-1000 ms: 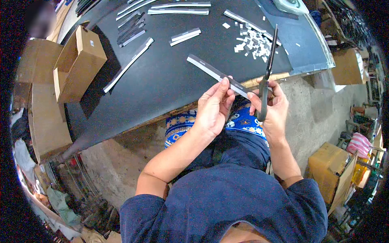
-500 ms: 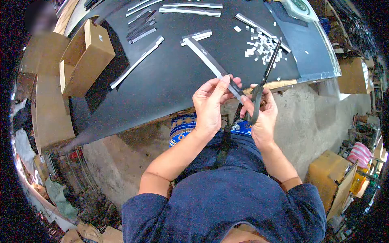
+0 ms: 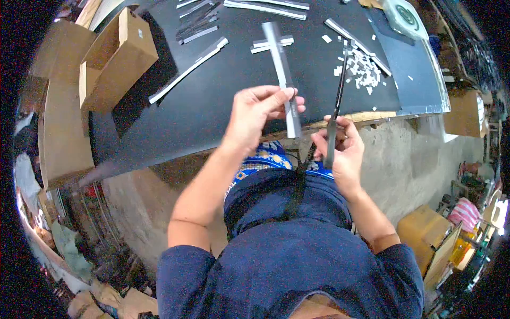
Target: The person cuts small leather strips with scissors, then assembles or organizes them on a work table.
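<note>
My left hand pinches a black-and-white strip between thumb and fingers, holding it nearly upright above the table's near edge. The strip is slightly blurred. My right hand is closed around the handles of black scissors, whose blades point away from me. Strip and scissors are apart. Beyond the blades lies a scatter of small white cut pieces, with another strip beside them. A short pair of strips lies behind the held one.
The black tabletop carries a single strip at left and bundles of strips at the back. An open cardboard box stands on the left. A clear bag with a green coil sits back right. Another carton is on the floor.
My left hand has moved left with the strip, away from the scissors, and the strip has swung more upright. My right hand has stayed nearly in place, with the scissors turned more upright.
</note>
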Available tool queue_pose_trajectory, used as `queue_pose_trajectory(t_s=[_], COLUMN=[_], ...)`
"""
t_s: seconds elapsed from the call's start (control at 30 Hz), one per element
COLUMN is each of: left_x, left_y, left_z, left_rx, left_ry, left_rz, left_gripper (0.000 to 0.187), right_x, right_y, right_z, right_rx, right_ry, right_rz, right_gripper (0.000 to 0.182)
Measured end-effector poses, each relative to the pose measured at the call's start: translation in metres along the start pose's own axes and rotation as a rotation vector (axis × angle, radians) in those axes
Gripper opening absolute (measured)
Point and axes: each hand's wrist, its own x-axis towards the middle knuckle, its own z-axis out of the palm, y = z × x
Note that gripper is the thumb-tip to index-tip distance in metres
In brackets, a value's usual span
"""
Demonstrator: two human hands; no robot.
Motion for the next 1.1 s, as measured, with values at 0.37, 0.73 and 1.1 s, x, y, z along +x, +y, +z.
queue_pose_trajectory(t_s=[0.37, 0.73, 1.1], left_x=[0.025, 0.036, 0.039], left_y=[0.038, 0.030, 0.028], left_z=[-0.060, -0.065, -0.064], left_rx=[0.236, 0.184, 0.171], left_ry=[-0.401, -0.535, -0.563], left_rz=[-0.253, -0.369, -0.382], left_gripper=[0.021, 0.020, 0.014], right_x=[0.012, 0.034, 0.040], right_y=[-0.042, -0.041, -0.047], right_z=[-0.034, -0.007, 0.001], right_rx=[-0.335, -0.371, -0.443], right_ry=[-0.568, -0.710, -0.717], right_rz=[0.348, 0.315, 0.333], right_gripper=[0.041, 0.042, 0.035])
